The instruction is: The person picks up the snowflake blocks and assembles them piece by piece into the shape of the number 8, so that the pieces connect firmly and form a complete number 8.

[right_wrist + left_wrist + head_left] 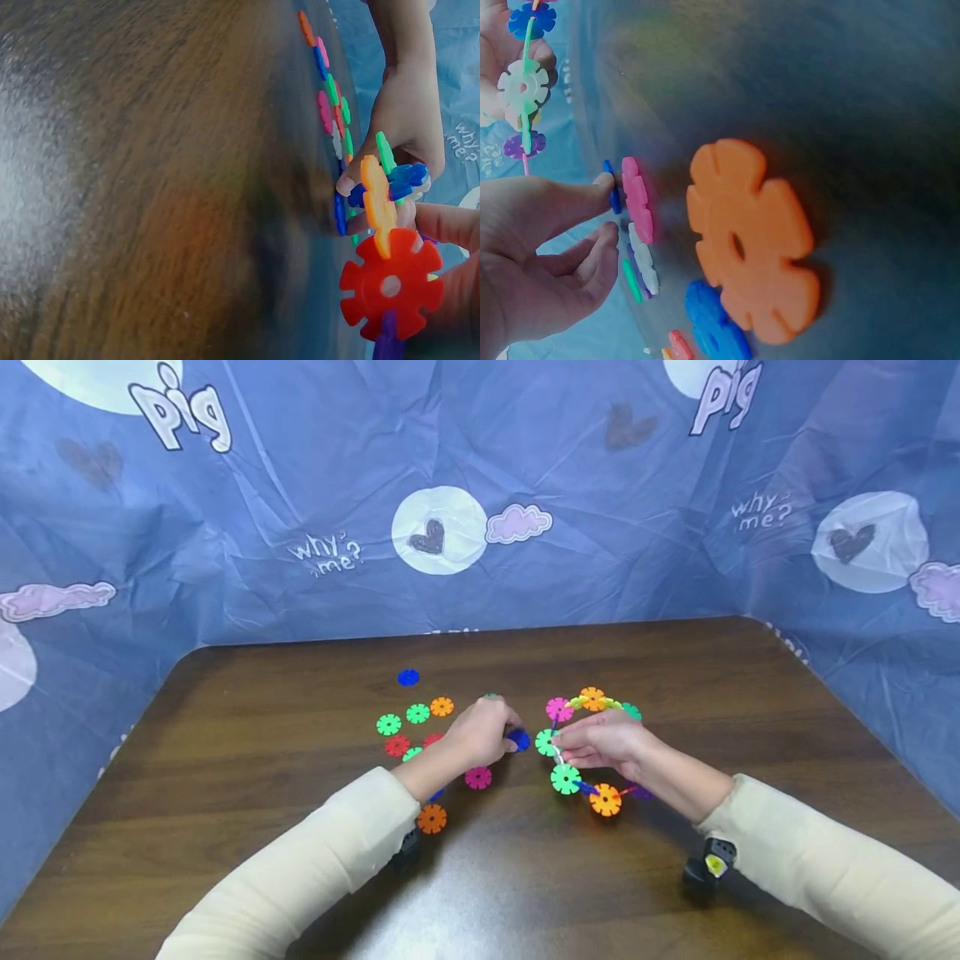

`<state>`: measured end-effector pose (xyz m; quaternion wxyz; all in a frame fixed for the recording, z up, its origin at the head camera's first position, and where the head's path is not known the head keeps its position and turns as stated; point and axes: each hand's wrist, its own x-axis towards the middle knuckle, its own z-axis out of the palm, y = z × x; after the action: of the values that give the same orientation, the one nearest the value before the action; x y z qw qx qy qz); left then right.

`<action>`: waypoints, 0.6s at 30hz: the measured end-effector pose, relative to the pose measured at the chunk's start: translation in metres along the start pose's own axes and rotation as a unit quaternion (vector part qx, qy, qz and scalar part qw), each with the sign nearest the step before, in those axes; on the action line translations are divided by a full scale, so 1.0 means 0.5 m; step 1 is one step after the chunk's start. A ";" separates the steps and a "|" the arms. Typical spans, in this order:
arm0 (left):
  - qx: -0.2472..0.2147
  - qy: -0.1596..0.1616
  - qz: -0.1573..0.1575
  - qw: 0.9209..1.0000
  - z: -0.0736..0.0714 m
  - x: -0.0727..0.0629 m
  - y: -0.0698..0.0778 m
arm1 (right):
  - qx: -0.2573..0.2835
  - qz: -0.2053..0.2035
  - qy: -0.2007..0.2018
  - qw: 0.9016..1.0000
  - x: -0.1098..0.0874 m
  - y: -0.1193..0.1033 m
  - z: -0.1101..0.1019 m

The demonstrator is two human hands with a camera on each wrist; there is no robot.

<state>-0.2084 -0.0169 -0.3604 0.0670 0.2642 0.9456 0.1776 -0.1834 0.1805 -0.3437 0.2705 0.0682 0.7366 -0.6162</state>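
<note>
My left hand (483, 732) reaches over the table, its thumb and forefinger at a dark blue snowflake disc (519, 741). In the left wrist view the thumb tip overlaps this blue disc (613, 187), while the other fingers curl below. My right hand (611, 743) holds a chain of linked snowflake discs, its fingertips at a green disc (547, 742) and a white one. Along the chain are another green disc (566, 779), an orange disc (605, 800) and a pink disc (558, 709). A red disc (391, 285) of it looms close in the right wrist view.
Loose discs lie around the left hand: an orange disc (432, 818), a magenta disc (478, 777), a red disc (397, 745), a green disc (388, 724) and others. A blue disc (408, 677) lies farther back. Behind the brown table (300, 693) hangs a printed blue cloth (330, 468).
</note>
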 end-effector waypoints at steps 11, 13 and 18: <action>-0.141 0.060 0.006 0.988 -0.002 -0.001 -0.019 | -0.015 0.017 0.001 1.000 0.009 0.009 0.000; -0.181 0.074 0.011 0.981 -0.005 -0.005 -0.027 | -0.014 0.015 -0.003 1.000 0.009 0.009 0.000; -0.240 0.079 0.015 0.967 -0.015 -0.019 -0.040 | -0.014 0.010 -0.011 1.000 0.006 0.005 -0.001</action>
<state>-0.2116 -0.0400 -0.3608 0.0509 0.2396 0.8733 0.4210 -0.1848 0.1808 -0.3474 0.2858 0.0649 0.7411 -0.6041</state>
